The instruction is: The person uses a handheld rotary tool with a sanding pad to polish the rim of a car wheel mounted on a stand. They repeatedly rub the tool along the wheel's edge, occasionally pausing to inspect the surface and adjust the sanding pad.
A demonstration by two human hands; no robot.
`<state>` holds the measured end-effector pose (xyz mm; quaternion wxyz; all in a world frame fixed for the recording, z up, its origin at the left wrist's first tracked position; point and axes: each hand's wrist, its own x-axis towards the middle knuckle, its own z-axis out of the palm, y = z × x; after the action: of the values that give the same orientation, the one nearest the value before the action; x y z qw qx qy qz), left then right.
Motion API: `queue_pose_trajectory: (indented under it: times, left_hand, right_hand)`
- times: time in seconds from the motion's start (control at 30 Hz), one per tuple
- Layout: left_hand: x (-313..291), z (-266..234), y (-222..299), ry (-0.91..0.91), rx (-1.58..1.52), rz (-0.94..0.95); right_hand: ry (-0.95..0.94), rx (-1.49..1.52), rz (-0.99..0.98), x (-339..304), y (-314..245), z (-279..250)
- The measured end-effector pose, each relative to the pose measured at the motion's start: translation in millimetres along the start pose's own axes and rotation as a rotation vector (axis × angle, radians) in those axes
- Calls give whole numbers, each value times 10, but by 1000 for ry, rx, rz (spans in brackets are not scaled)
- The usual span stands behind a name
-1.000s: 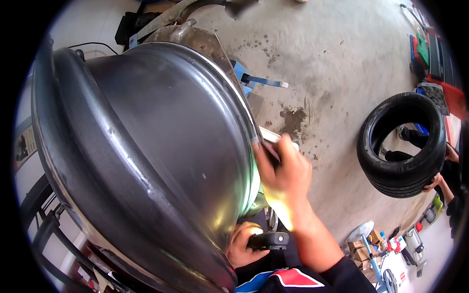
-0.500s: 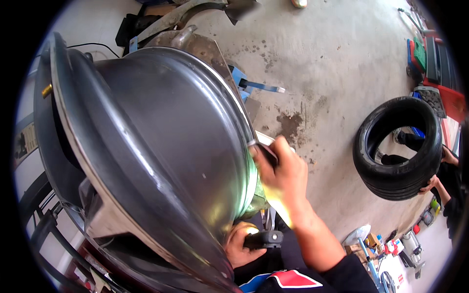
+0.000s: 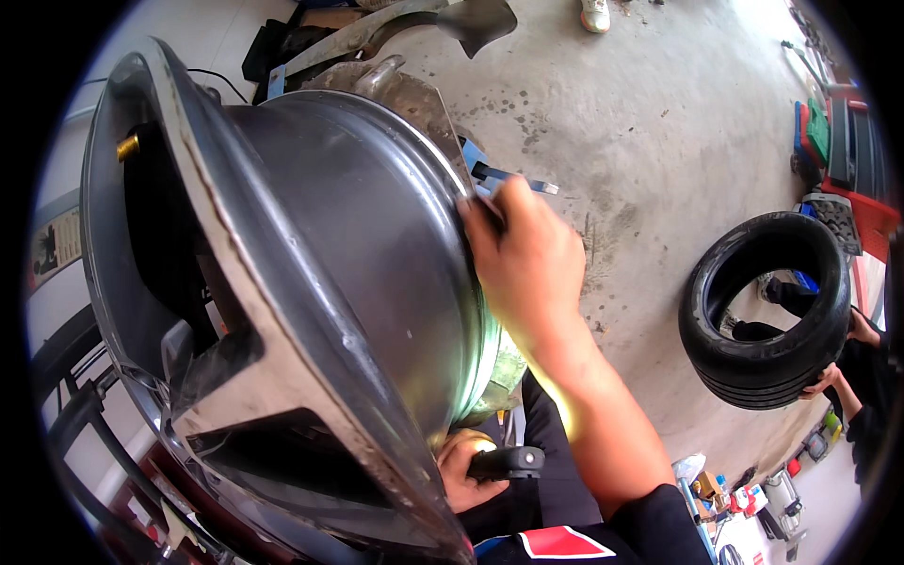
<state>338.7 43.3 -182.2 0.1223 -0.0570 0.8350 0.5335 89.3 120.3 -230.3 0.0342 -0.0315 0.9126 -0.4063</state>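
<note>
A large grey wheel rim (image 3: pixel 348 207) without a tyre fills the left of the view, its spokes facing left and a brass-coloured valve stem (image 3: pixel 128 147) showing. My right hand (image 3: pixel 532 250) is closed around a small dark hand tool (image 3: pixel 487 209) and presses it to the rim's right-hand edge. Its exact kind is hidden by my fingers. Low beside the rim, my left hand (image 3: pixel 460 473) grips a black work light (image 3: pixel 508 461). Its greenish-white glow falls on the lower rim edge and on my right forearm.
At the right, another person's hands (image 3: pixel 825 380) hold a black tyre (image 3: pixel 702 311). A blue bar (image 3: pixel 527 181) juts out past the rim. Red and green storage items (image 3: pixel 817 132) line the right wall. Boxes and tools (image 3: pixel 716 490) lie at lower right. A shoe (image 3: pixel 595 15) shows at the top.
My right hand has moved up along the rim edge, away from me, with the dark tool. The view has shifted slightly, showing more of the spokes. My left hand stays low with the light.
</note>
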Motion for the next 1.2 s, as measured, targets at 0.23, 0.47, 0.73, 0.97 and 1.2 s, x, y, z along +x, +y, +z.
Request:
queue_pose_trajectory:
  times: [0.23, 0.47, 0.73, 0.97, 1.2]
  left_hand:
    - [61, 31, -10, -2, -75, 13]
    - [-137, 28, -57, -36, 51, -21]
    - [19, -33, 29, -5, -137, -78]
    - [-53, -52, 53, 17, -103, -134]
    - [-53, -21, 33, 43, -71, -133]
  right_hand:
    - [77, -36, -129, 228, 23, 53]
    - [-11, -75, -145, 57, 92, -48]
    - [-147, 33, -80, 78, 135, -96]
    - [-284, 3, -45, 0, 125, -107]
    - [-227, -18, -66, 92, 50, -34]
